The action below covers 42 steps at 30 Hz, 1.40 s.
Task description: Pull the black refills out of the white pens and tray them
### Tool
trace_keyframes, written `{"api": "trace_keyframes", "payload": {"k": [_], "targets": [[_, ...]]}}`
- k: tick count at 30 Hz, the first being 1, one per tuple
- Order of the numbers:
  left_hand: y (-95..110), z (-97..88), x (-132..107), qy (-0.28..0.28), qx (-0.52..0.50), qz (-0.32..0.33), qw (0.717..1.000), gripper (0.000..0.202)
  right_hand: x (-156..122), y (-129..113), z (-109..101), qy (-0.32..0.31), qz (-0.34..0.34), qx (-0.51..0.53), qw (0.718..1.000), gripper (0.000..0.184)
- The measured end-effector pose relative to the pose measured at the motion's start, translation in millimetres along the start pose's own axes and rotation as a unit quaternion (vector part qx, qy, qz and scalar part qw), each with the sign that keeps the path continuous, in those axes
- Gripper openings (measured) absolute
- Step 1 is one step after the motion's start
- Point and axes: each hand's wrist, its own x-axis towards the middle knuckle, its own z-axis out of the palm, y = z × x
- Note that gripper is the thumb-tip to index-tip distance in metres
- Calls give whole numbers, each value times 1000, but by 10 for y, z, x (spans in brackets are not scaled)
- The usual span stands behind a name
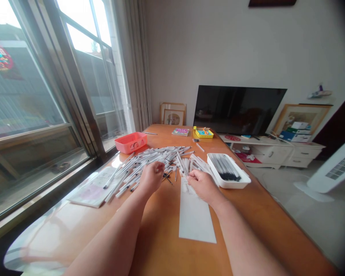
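My right hand [202,184] is closed in a pinch on a clear-barrelled pen [181,164], above the top end of a white paper strip [196,220]. To its left, my left hand [153,177] is curled at the near edge of a big loose pile of pens [149,155]; whatever its fingers hold, if anything, is hidden. Several thin black pieces [168,178] lie between the two hands. Right of my right hand stands a white plastic box [244,183] with rows of clear pens whose black ends point toward me.
A red plastic basket [130,143] stands behind the pile at left. Pens partly cover a booklet [89,191] near the window side. Farther back are a colourful book [180,132] and a yellow box [204,134]. The table's right edge [273,199] runs beyond the white box.
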Motion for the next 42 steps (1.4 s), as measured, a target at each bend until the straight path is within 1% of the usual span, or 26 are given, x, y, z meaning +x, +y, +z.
{"api": "trace_keyframes", "payload": {"k": [1,3,5,10,15,19,21,24,27,28,29,31,34,36,39,42], "targets": [[-38,36,-5,-10,77,44,996,7,0,1,1,0,-1,-5,1000,21],[-89,102,-29,-28,164,85,982,10,0,-1,3,-1,-4,-8,1000,21],[-111,150,-56,-36,196,95,975,10,2,-4,4,0,-4,-8,1000,21],[-122,188,-77,-37,278,87,956,13,-2,-11,-1,5,-10,-12,1000,22],[-161,209,-54,-39,276,83,957,6,-14,-24,2,3,-10,-23,1000,18],[-201,239,-46,-38,317,80,944,4,-18,-33,17,-1,-8,-21,1000,17],[-209,250,-46,-33,320,76,944,4,-18,-38,21,-1,-10,-21,1000,16],[-195,256,-51,-33,304,73,949,2,-18,-47,18,4,-13,-24,1000,15],[-162,246,-47,-39,321,82,943,3,-20,-50,15,2,-10,-25,1000,15],[-152,240,-40,-33,326,83,941,5,-21,-49,14,1,-8,-25,1000,15],[-145,234,-30,-21,322,83,943,6,-22,-48,15,-1,-7,-27,1000,15],[-139,224,-3,2,275,77,958,6,-24,-43,16,1,-8,-33,999,16],[-127,229,27,2,145,52,988,6,-28,-42,17,-1,-12,-40,999,16],[-95,239,23,-1,55,19,998,5,-33,-46,18,-7,-13,-43,999,16],[-3,233,-17,0,-77,-50,996,17,-44,-55,23,-18,-8,-42,999,16],[97,188,-66,-39,-180,-120,976,28,-53,-54,35,-29,-3,-38,999,16]]}}
